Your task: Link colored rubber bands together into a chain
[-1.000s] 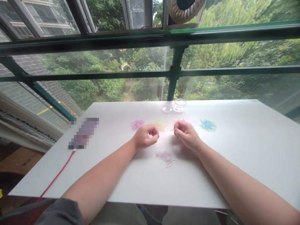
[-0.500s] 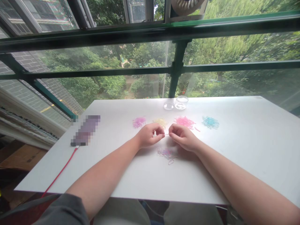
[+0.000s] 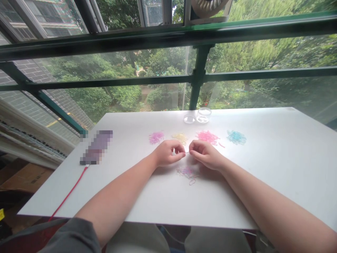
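Note:
Between my two hands a small, thin rubber band (image 3: 187, 152) is stretched, its colour hard to make out. My left hand (image 3: 168, 153) pinches one end with thumb and fingertips. The other end is in the closed fingers of my right hand (image 3: 205, 154). Just below, on the white table (image 3: 147, 200), lies a loose pile of mixed pale purple and clear rubber bands (image 3: 186, 171). Beyond the hands are sorted piles: purple bands (image 3: 156, 137), yellow bands (image 3: 179, 137), partly behind my left hand, pink bands (image 3: 207, 136) and blue bands (image 3: 236, 137).
Clear round containers (image 3: 202, 118) and a clear lid (image 3: 189, 119) stand at the table's far edge. A blurred-out dark device (image 3: 97, 147) with a red cable (image 3: 68, 192) lies on the left. Behind the table runs a green window rail (image 3: 118, 83).
The hands stay almost in place, with the fingertips of both slightly closer together around the rubber band. The piles have not moved.

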`<state>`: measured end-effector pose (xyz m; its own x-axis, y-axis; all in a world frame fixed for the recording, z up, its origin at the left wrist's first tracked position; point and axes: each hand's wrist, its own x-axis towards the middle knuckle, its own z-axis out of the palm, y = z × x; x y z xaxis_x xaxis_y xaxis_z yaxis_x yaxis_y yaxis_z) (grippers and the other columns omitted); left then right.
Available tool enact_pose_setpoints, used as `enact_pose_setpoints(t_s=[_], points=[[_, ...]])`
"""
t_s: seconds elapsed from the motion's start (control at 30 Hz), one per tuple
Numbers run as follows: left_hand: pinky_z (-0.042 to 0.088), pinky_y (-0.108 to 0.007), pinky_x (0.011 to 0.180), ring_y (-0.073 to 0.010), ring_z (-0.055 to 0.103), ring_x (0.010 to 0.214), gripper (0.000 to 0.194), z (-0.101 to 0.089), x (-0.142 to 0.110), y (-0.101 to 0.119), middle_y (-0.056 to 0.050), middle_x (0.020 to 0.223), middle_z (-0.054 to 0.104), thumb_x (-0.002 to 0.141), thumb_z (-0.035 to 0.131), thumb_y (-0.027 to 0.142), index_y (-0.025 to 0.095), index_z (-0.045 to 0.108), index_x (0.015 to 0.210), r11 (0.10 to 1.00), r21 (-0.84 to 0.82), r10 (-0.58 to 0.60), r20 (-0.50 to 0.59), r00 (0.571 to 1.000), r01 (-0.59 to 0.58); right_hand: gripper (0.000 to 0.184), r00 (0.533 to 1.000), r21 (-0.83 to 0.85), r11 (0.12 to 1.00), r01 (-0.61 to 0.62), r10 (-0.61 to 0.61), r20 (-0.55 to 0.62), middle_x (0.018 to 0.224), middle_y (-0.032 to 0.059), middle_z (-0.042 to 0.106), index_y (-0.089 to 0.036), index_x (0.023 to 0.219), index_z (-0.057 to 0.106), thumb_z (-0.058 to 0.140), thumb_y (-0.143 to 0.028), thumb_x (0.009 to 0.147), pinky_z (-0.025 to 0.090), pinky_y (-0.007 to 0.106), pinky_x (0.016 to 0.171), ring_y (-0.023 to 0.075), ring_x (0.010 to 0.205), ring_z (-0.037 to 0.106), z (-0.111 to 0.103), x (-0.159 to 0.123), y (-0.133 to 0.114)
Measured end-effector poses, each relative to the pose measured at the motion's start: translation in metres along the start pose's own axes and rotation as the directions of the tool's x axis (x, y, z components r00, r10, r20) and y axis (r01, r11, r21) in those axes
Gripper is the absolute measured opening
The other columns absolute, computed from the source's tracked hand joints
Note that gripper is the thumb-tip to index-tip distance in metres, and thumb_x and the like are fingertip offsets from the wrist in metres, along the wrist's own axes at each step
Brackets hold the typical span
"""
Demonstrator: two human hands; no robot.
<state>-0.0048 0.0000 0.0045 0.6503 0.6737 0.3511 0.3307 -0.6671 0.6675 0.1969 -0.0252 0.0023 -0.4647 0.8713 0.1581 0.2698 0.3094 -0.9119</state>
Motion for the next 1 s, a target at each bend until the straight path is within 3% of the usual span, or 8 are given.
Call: enact_pose_setpoints(t_s=[0.2,0.37,1.0], points=[[0.042,-0.023,0.061,-0.0091,0.051,0.061,0.010,0.0004,0.0005,0.0007,-0.002,0.070,0.063,0.074,0.057,0.022,0.014,0.063,0.072,1.000,-0.008,0.004,-0.014,1.000,-0.004,0.017,0.998,0.030,0.998,0.047,-0.048,0.036,0.065,-0.0023,0.047,-0.017,0.084,0.050,0.060,-0.030,0.077,0.034,0.022,0.050,0.0091,0.056,0.041,0.0023,-0.0001,-0.0007],[0.041,-0.022,0.060,-0.0093,0.051,0.062,0.010,0.0008,0.0012,0.0015,-0.002,0.068,0.063,0.074,0.057,0.022,0.014,0.062,0.070,1.000,-0.022,-0.003,-0.004,1.000,0.003,0.020,1.000,-0.012,1.000,0.005,-0.005,0.024,0.058,-0.0037,0.043,-0.017,0.073,0.051,0.057,-0.034,0.079,0.032,0.022,0.047,0.0083,0.052,0.038,0.0048,-0.0003,-0.0024],[0.038,-0.022,0.059,-0.0092,0.048,0.060,0.006,0.0012,-0.0002,0.0020,0.000,0.062,0.057,0.070,0.056,0.017,0.014,0.057,0.065,0.995,-0.093,-0.031,0.013,0.999,0.032,0.017,1.000,0.054,0.998,-0.022,0.022,0.002,0.057,-0.0022,0.048,-0.016,0.071,0.058,0.062,-0.032,0.075,0.033,0.023,0.048,0.0088,0.051,0.040,0.0034,0.0012,-0.0005]])
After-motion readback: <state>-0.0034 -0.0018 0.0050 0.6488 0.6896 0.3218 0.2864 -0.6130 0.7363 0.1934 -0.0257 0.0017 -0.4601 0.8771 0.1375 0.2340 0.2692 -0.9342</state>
